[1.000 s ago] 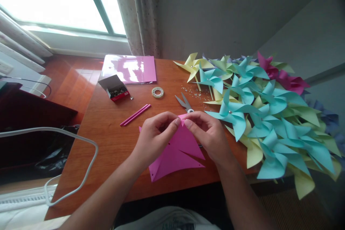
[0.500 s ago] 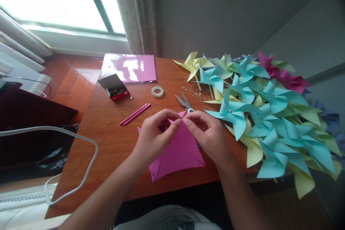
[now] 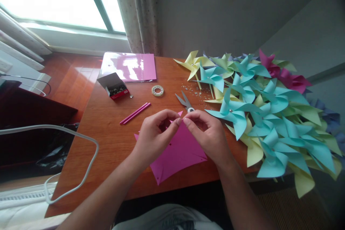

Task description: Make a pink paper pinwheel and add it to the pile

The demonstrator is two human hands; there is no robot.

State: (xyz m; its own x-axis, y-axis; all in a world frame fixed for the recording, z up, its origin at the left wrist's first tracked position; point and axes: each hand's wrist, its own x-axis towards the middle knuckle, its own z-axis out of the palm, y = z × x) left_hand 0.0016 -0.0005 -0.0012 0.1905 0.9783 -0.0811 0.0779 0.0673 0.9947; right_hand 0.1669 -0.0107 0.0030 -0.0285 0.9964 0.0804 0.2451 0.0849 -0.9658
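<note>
A cut pink paper square [image 3: 176, 154] lies on the wooden table [image 3: 107, 133] in front of me, its near corners pointing toward me. My left hand [image 3: 155, 136] and my right hand [image 3: 207, 134] meet above its far part, fingertips pinched together on the paper's folded-in tips. A small pink tip shows just beyond my fingers. Scissors [image 3: 184, 102] lie right behind my right hand. Two pink sticks [image 3: 135, 113] lie left of the scissors.
A big heap of cyan, yellow, green and magenta paper pinwheels [image 3: 264, 115] fills the table's right side. At the back stand a pink paper stack [image 3: 129, 66], an open small box of pins [image 3: 114, 86] and a tape roll [image 3: 157, 90]. A white cable [image 3: 81, 140] loops at the left edge.
The pink sheet has turned slightly and lies flatter, its separate flaps now drawn together. Both hands have stayed pinched at the same spot.
</note>
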